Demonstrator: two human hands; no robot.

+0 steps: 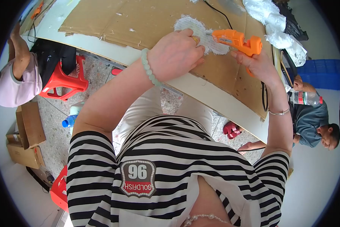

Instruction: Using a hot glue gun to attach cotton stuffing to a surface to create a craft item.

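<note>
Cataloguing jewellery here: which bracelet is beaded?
The pale green bracelet by the left hand; the silvery bangle, on the arm whose right hand holds the orange glue gun, lacks beads.

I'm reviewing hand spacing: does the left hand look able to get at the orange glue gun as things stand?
Probably yes: the left hand is at the white fluffy piece, close to the orange glue gun, with nothing visibly blocking the way. The right hand holds the gun's handle, though.
</note>
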